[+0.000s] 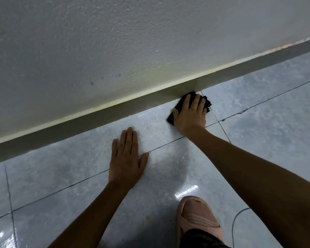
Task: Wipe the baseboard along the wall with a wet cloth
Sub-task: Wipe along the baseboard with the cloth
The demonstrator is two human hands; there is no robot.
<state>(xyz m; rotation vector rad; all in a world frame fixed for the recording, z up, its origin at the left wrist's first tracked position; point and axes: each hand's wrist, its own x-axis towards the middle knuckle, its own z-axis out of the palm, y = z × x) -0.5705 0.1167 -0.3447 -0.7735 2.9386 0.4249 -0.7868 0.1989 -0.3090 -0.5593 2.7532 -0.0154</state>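
A pink shoe stands near; the baseboard runs left-near to right-far. The right hand presses a black cloth against it; the left hand lies flat, fingers spread, on the floor.

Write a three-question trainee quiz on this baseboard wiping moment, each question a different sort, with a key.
1. True or false: the left hand holds the cloth.
2. Multiple choice: the cloth's colour is A) white, B) black, C) yellow.
3. Short answer: what lies flat under the left hand?

Key:
1. False; the right hand presses it where the baseboard meets the floor.
2. B.
3. The tiled floor.
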